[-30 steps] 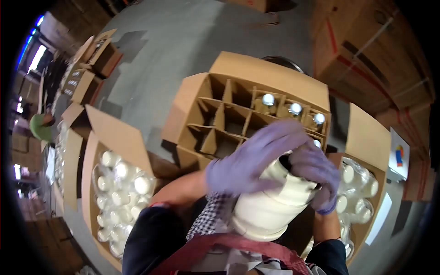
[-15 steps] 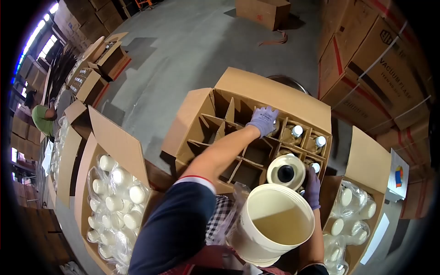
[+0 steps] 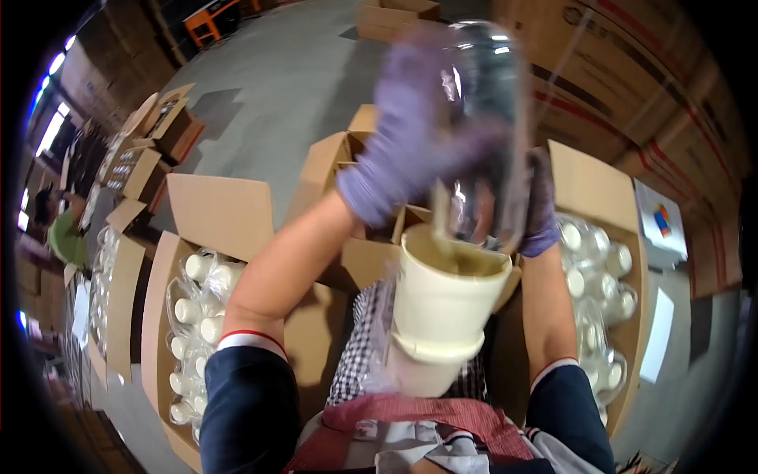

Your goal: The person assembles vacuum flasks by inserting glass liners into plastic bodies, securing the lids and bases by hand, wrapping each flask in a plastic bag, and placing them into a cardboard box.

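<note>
A silvery glass vacuum flask liner (image 3: 493,87) stands tilted in front of me, its lower end at the mouth of a cream plastic flask body (image 3: 442,308). My left hand (image 3: 418,130), in a purple glove and blurred by motion, grips the liner from the left with the thumb across its front. On the liner's lower right side is my gloved right hand (image 3: 541,209), closed against it, its fingers partly hidden behind the glass. Below, the cream body is upright over my lap. Behind it a divided carton (image 3: 316,170) is mostly covered by my hands and the liner.
Open cartons of cream-capped pieces in clear plastic stand on my left (image 3: 158,332) and right (image 3: 632,340). Stacked brown boxes (image 3: 624,87) rise at the right. Farther left, a person in a green top (image 3: 69,241) is beside more cartons.
My left hand has come out of the divided carton, and the glass liner is now raised above the cream body. My right hand has moved up beside the liner, and the view has shifted.
</note>
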`<state>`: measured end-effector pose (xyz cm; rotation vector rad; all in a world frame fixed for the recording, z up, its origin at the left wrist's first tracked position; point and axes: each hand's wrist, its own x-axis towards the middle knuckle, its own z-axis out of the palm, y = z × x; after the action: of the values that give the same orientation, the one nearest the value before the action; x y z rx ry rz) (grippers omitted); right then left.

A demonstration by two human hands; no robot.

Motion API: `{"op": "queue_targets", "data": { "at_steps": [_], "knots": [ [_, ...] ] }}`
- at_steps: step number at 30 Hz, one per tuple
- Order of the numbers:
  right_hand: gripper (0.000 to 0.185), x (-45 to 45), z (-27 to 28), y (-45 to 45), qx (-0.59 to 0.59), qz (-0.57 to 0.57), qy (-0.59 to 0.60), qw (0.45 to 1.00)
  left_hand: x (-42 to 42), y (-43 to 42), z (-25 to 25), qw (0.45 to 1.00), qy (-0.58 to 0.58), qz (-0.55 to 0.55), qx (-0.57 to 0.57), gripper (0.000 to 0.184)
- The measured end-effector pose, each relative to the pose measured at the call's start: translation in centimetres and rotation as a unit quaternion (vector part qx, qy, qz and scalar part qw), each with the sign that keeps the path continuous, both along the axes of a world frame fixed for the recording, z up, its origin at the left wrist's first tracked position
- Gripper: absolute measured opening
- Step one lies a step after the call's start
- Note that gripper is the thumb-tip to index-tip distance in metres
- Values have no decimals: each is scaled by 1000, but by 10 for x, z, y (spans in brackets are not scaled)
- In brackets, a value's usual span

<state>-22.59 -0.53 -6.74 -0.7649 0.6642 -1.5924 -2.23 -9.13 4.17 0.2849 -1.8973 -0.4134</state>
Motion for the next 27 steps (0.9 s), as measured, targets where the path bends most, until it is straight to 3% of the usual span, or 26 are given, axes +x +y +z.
{"op": "queue_targets", "data": {
  "at_steps": [1,2,3,5,6,8,10,12,14,15,16,18,20,21,22,23,25,27],
  "knots": [
    [73,20,7,23,7,-2,105,994,6,2,-6,971,55,-138,186,75],
    [78,40,14,46,13,-6,213,977,12,3,-12,886,152,-245,364,78],
    [85,60,21,70,16,-10,314,949,25,7,-27,879,134,-254,380,84],
    [95,74,-4,102,-55,-27,399,915,47,27,-47,892,4,-217,397,86],
    [95,80,-25,115,-72,-54,390,917,53,21,-61,854,-58,-269,442,86],
    [95,92,-38,125,-54,-98,338,934,57,22,-74,834,-260,-328,359,81],
    [94,90,-37,127,-15,-48,290,956,47,19,-64,794,-413,-342,287,79],
    [84,84,-53,119,-47,-88,357,929,32,21,-46,818,-398,-333,249,68],
    [67,66,-72,96,-2,-102,414,904,5,26,-20,717,-671,-114,148,61],
    [55,54,-75,79,56,-90,385,917,0,24,-35,717,-692,-64,51,63],
    [51,40,-99,64,43,-120,270,954,-3,19,-33,713,-696,-67,57,63],
    [53,11,-144,23,88,-214,345,910,-9,5,-23,713,-647,-257,80,64],
    [56,-7,-166,-5,88,-189,616,759,-9,-13,-43,744,-541,-389,49,68],
    [57,-14,-198,-16,57,-167,766,618,-11,-18,-52,743,-520,-416,63,68],
    [54,-22,-211,-23,0,-135,841,525,-11,-22,-60,744,-497,-440,76,67],
    [53,-28,-223,-30,33,-88,837,539,-10,-28,-67,743,-498,-438,85,67],
    [49,-29,-194,-44,119,11,837,534,-10,-42,-79,773,-389,-349,359,60],
    [48,-27,-170,-40,121,-81,745,651,-23,-66,-107,851,-203,-142,462,50]
  ]
}}
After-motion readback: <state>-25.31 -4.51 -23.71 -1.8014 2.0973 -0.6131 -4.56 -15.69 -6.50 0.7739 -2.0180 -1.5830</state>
